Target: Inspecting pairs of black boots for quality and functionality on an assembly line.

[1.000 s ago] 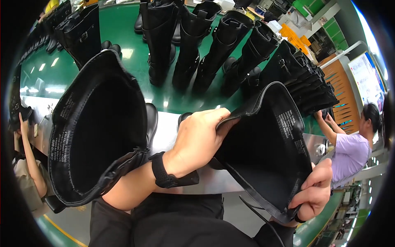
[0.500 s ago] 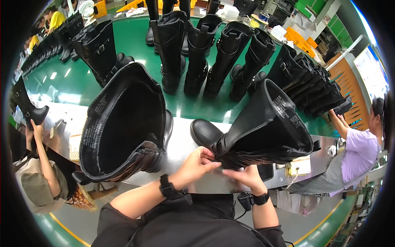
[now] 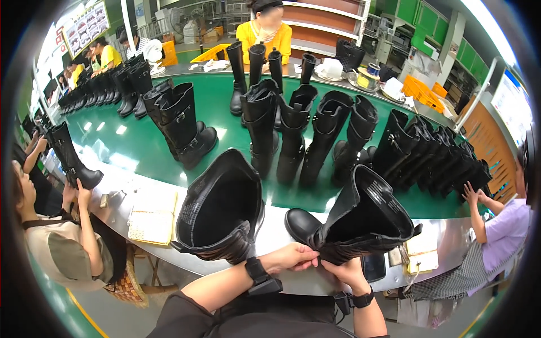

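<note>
Here, two hands work at the back of a tall black boot lying at a workbench's near edge.

Closest, the left hand (image 3: 290, 257) and right hand (image 3: 348, 270) pinch the ruched back of the right-hand boot (image 3: 360, 225), fingers closed on its leather. Just beside it to the left lies a second black boot (image 3: 222, 211), its open shaft facing up. Beyond both, a green conveyor belt (image 3: 141, 146) carries rows of upright black boots (image 3: 293, 135). Seated co-workers flank the bench; another person in yellow (image 3: 265, 34) stands far behind.
</note>
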`<state>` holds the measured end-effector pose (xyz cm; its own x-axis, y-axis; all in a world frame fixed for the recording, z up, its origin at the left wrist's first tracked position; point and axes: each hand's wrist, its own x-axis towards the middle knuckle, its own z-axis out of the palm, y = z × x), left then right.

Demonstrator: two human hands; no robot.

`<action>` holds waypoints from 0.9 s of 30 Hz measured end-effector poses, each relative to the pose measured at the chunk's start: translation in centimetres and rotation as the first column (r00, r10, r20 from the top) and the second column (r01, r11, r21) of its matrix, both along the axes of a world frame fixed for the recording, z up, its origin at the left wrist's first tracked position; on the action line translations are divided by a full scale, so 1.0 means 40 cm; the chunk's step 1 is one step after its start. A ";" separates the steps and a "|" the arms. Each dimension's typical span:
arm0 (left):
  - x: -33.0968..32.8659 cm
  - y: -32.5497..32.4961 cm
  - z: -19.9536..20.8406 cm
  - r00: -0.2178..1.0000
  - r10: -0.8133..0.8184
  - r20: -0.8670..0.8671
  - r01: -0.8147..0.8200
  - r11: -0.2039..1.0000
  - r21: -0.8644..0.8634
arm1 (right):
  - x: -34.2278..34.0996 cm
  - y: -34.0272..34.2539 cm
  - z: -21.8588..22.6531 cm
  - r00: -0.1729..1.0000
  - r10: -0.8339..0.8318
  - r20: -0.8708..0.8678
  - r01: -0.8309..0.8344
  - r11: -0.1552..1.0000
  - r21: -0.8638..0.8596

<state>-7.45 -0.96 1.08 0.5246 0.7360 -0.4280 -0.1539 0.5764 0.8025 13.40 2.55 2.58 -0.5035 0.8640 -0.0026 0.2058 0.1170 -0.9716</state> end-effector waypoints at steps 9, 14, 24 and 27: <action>-0.007 -0.057 0.413 0.972 0.158 0.176 -0.214 0.903 0.372 | 0.010 -0.009 -0.012 1.000 0.009 0.028 -0.015 0.981 0.193; 0.036 -0.074 0.470 0.976 0.161 0.146 -0.209 0.879 0.429 | 0.006 -0.022 -0.016 0.988 -0.023 -0.155 0.051 0.983 0.178; -0.181 -0.326 0.263 0.508 0.053 -0.860 0.310 0.920 0.240 | 0.047 -0.029 0.060 0.891 -0.269 0.365 0.094 0.897 0.433; -0.249 -0.396 0.184 0.316 0.308 -0.898 -0.005 0.946 0.323 | 0.043 -0.099 0.141 0.625 -0.258 0.737 -0.073 0.920 0.384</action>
